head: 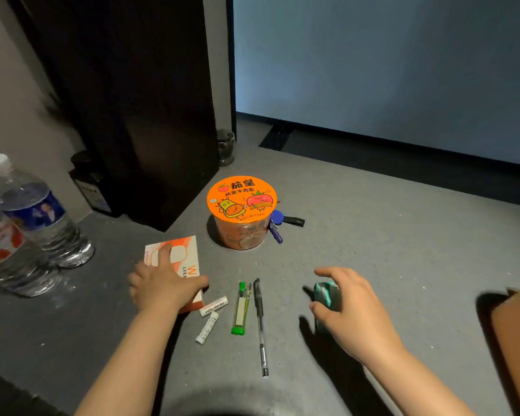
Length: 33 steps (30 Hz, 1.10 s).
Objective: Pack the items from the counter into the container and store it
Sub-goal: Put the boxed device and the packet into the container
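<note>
On the grey counter, my left hand lies flat on an orange and white box, fingers spread over it. My right hand curls around a small teal object, touching it from the right. Between the hands lie two white batteries, a green lighter and a black pen. An orange instant noodle cup stands upright behind them, with blue keys against its right side. A brown container edge shows at the far right.
Two water bottles stand at the left edge. A dark cabinet rises at the back left with a black jar beside it and a glass behind. A large screen fills the back right.
</note>
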Tool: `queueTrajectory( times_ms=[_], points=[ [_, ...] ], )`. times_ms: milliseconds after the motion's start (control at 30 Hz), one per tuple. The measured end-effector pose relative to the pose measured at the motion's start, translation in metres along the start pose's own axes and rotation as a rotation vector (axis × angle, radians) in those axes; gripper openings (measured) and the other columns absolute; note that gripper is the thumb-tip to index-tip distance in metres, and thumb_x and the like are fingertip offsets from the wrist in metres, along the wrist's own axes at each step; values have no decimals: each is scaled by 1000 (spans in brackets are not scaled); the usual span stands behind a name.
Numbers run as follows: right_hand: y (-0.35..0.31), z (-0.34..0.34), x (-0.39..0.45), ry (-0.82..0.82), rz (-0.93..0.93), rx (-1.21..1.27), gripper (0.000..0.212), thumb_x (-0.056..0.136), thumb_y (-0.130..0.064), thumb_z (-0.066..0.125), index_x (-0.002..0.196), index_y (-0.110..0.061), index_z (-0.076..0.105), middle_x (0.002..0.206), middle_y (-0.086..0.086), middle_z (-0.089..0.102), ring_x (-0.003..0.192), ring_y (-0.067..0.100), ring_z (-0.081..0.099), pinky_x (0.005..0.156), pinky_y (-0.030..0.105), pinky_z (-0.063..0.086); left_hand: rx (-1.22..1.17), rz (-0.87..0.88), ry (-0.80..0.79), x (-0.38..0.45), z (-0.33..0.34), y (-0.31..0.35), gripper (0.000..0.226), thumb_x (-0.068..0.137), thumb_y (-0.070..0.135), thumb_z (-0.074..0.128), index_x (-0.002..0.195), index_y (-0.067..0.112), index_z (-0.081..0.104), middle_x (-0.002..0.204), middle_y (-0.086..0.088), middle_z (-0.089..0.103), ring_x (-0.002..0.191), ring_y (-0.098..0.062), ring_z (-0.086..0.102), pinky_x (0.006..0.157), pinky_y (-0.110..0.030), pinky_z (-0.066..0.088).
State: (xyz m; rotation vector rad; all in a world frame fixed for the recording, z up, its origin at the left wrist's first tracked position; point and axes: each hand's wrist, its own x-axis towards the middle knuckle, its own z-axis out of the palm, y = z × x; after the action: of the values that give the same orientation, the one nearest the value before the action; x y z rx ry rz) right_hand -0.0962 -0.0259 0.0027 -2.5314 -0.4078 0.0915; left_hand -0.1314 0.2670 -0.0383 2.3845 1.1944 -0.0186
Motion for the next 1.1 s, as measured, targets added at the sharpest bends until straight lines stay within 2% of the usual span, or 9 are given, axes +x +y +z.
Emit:
queueTrajectory(
  times_ms=[100, 200, 367, 500, 667, 767, 867, 1000, 1100],
  points=[
    [8, 6, -1, 37, 60, -52, 59, 79, -38, 70, 132, -31, 46, 134, -8, 48, 126, 16, 42, 93, 30, 41, -22, 31, 41, -12, -17, -6, 100, 53, 52, 77, 138, 37, 26, 137, -20, 34, 123, -42, 32, 99, -52, 34],
    [12, 18, 0, -20, 144, -104, 71, 77, -44, 69, 138, -27, 36, 137, -2, 42, 127, 22, 40, 96, 35, 44, -45, 113, 157, -36, -35, -3, 97, 53, 49, 78, 136, 39, 29, 138, -18, 35, 122, -42, 32, 98, -53, 33],
    [21, 24, -5, -43, 155, -119, 57, 77, -22, 62, 130, -21, 41, 124, 6, 52, 115, 27, 45, 85, 32, 45, -69, 259, 187, -93, -49, 10, 104, 53, 46, 81, 138, 44, 21, 143, -12, 30, 125, -37, 27, 100, -54, 31],
    [25, -3, -24, -54, 141, -1, 51, 75, -20, 64, 122, -20, 44, 115, 5, 61, 106, 26, 51, 74, 30, 44, -99, 360, 153, -131, -50, 34, 105, 54, 45, 81, 138, 46, 18, 145, -6, 26, 127, -33, 23, 102, -53, 31],
    [32, -74, -71, 163, 76, 125, 48, 69, -20, 66, 113, -32, 48, 99, -15, 56, 96, 13, 51, 62, 20, 34, -198, 584, 111, -173, -46, 87, 104, 52, 44, 80, 133, 56, 16, 142, 3, 27, 126, -26, 22, 101, -52, 31],
    [50, -128, -102, 310, 84, 120, 51, 69, -22, 69, 113, -37, 47, 100, -19, 55, 97, 8, 53, 68, 20, 46, -238, 740, 56, -203, -36, 133, 106, 50, 43, 81, 132, 60, 15, 143, 4, 30, 126, -25, 24, 101, -53, 31],
    [80, -178, -136, 445, 159, 104, 54, 69, -23, 72, 113, -41, 46, 104, -20, 58, 95, 7, 56, 69, 28, 51, -266, 906, -34, -239, -16, 180, 105, 51, 42, 81, 134, 56, 19, 141, 3, 34, 125, -25, 28, 102, -47, 30],
    [131, -231, -186, 643, 318, 39, 57, 67, -30, 77, 109, -50, 44, 101, -26, 54, 91, 0, 55, 57, 11, 39, -322, 1076, -190, -293, 19, 236, 103, 52, 45, 81, 135, 54, 20, 142, 6, 30, 124, -18, 26, 98, -43, 35],
    [164, -255, -218, 728, 409, 58, 57, 66, -25, 79, 108, -46, 48, 98, -30, 57, 91, -12, 54, 59, 11, 37, -333, 1169, -290, -326, 42, 271, 102, 54, 46, 81, 134, 54, 19, 141, 7, 29, 123, -17, 26, 94, -39, 37]
  ],
)
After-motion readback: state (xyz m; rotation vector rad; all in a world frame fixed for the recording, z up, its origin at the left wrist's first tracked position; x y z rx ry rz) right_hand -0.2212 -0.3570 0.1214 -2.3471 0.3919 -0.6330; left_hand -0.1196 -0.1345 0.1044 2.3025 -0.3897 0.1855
